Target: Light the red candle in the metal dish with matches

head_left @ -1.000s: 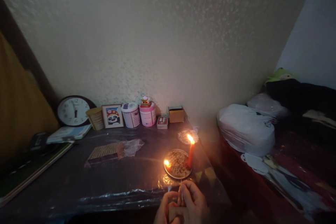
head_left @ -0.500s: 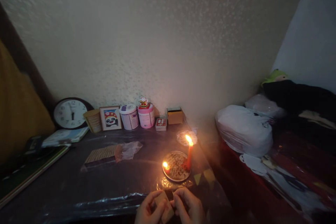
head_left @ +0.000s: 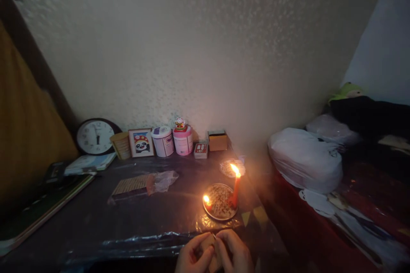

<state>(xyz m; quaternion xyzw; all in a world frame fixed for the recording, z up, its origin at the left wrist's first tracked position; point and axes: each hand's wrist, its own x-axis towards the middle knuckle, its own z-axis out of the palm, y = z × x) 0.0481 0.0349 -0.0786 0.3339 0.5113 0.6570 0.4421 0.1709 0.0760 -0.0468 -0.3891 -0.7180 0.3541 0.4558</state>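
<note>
Holding a small box by candlelight

Dim room, pale textured wall. Dark table (head_left: 96,226) under clear plastic sheet. Both hands meet at the near edge: left hand (head_left: 192,258) and right hand (head_left: 235,256) pinch a small tan box (head_left: 208,243) between the fingertips, both closed on it. Just beyond the grip, a round dish (head_left: 220,207) with a tall red candle (head_left: 236,190) and a short one (head_left: 207,201), both lit. Far beyond, left: clock (head_left: 96,137), panda picture (head_left: 140,142), tins. Labels unreadable.
</note>
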